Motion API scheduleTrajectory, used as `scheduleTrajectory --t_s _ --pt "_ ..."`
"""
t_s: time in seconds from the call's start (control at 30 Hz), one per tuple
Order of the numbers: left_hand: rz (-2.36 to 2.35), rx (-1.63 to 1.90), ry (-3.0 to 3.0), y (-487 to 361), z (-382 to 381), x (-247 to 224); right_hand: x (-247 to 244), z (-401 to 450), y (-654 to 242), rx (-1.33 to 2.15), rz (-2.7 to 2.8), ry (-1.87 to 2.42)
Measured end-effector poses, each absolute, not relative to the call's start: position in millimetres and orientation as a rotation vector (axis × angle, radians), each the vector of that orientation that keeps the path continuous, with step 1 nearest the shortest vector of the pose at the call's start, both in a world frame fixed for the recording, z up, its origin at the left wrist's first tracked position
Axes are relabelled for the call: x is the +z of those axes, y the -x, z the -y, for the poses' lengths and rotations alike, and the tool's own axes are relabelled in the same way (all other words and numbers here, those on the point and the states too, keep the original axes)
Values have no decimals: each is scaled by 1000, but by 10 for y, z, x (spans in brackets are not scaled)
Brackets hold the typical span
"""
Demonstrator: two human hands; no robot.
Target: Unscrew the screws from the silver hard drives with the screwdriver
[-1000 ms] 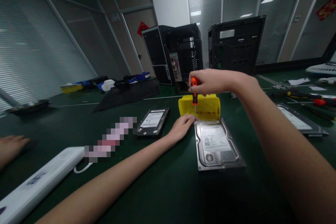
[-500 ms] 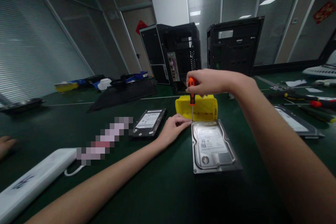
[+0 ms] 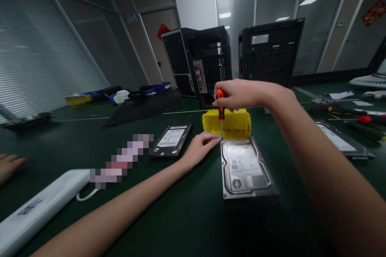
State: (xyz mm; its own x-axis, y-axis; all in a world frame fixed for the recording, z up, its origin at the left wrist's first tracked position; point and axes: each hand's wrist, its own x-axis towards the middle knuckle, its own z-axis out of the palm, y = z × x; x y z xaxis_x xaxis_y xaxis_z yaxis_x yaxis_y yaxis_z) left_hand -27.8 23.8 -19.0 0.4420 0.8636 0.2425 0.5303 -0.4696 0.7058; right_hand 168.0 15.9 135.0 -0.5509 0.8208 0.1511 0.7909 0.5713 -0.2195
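A silver hard drive (image 3: pixel 245 168) lies label side up on the green table. My right hand (image 3: pixel 229 93) is wrapped round the orange and black handle of a screwdriver (image 3: pixel 221 106), held upright. The thin shaft points down to the drive's far left corner. Beside that same corner, my left hand (image 3: pixel 203 147) has its thumb and fingers brought together, with the fingertips at the screwdriver's tip. What lies between those fingertips is too small to make out. Just behind the drive stands a yellow bin (image 3: pixel 238 122).
A second hard drive (image 3: pixel 172 140) lies left of my left hand, and another drive (image 3: pixel 340 140) to the right near several tools (image 3: pixel 368 118). Two black computer cases (image 3: pixel 208 60) stand behind. A white power strip (image 3: pixel 39 207) and another person's hand (image 3: pixel 10 164) are at left.
Both my hands and the screwdriver hold almost the same place at the drive's corner. At the left edge, the other person's hand reaches slightly further into view.
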Motion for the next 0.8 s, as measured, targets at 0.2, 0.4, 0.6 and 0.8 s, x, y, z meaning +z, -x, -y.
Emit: scheduleTrajectory --t_s 0.2,0.4,0.6,0.8 --pt "-1156 805 -2167 292 -250 -214 1330 -171 -1674 191 2557 1324" --pt "-1164 814 -2179 294 -258 -232 1334 -147 -1674 197 2541 1319" --pt "-1169 813 -2185 296 -259 -241 1334 -160 -1674 179 2549 1330" --pt "-1156 815 -2192 302 -269 -254 1326 -171 -1675 185 2541 1344"
